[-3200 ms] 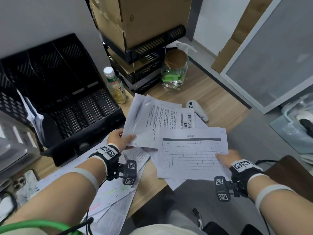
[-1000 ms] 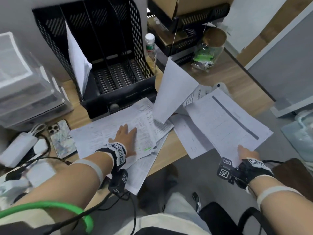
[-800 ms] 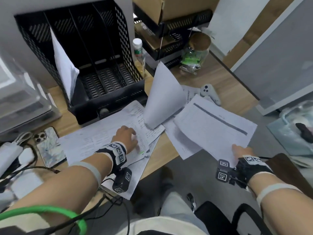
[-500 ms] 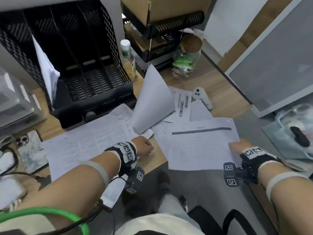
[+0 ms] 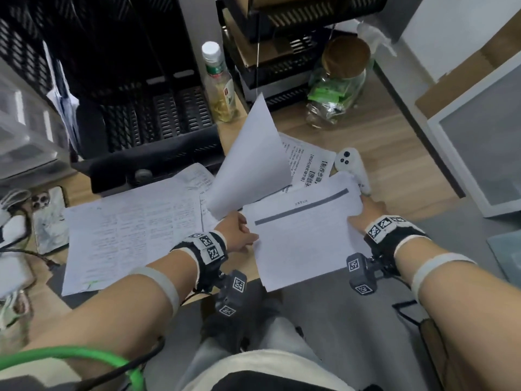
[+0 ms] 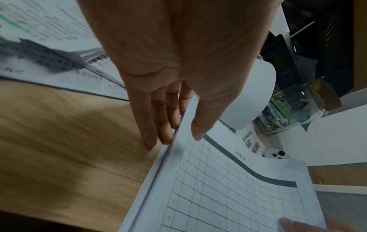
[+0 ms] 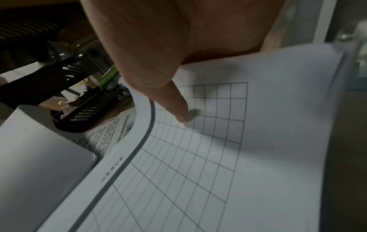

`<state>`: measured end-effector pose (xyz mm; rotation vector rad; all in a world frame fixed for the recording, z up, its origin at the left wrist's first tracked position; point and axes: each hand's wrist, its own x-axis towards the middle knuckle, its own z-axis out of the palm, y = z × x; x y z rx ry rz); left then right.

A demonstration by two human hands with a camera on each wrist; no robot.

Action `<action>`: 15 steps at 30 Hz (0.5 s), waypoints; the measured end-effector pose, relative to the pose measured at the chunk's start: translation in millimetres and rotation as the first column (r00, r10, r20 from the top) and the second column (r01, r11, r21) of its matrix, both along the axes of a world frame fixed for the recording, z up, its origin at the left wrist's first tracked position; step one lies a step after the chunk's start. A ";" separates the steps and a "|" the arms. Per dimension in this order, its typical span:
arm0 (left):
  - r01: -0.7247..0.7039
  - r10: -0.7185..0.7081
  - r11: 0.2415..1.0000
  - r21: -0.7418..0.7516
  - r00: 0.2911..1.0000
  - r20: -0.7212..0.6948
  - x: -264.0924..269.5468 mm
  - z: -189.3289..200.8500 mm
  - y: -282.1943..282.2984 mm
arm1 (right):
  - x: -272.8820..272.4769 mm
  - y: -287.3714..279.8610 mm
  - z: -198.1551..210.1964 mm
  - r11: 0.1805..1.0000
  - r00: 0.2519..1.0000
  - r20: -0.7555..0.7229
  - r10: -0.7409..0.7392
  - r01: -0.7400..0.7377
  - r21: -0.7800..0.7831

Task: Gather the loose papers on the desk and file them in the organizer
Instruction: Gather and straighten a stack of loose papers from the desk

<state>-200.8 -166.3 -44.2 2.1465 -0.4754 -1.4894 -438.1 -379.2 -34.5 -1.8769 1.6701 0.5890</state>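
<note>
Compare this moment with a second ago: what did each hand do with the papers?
The left hand left the printed sheets it was pressing flat on the desk and came right to pinch the left edge of the grid form, thumb on top. The right hand kept hold of that form's right edge throughout. The black organizer, bottle and glass jar stayed put.

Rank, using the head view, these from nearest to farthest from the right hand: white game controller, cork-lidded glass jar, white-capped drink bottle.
From the right hand:
1. White game controller, just beyond the fingers.
2. Cork-lidded glass jar, farther back.
3. White-capped drink bottle, back left beside the organizer.
</note>
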 end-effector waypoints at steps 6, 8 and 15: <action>0.045 -0.046 0.998 0.052 0.999 0.013 -0.8 7.2 -7.2 | -10.4 -3.0 17.5 0.972 0.938 0.254 -0.237 0.226 0.071; 0.080 -0.081 0.994 0.068 0.997 0.009 1.6 9.2 -9.4 | -16.2 -5.1 26.2 0.980 0.935 0.303 -0.184 0.151 0.130; 0.178 -0.178 0.978 0.110 0.984 -0.005 12.9 29.4 -12.9 | -5.2 -2.4 84.9 0.997 0.890 0.451 -0.068 0.051 0.050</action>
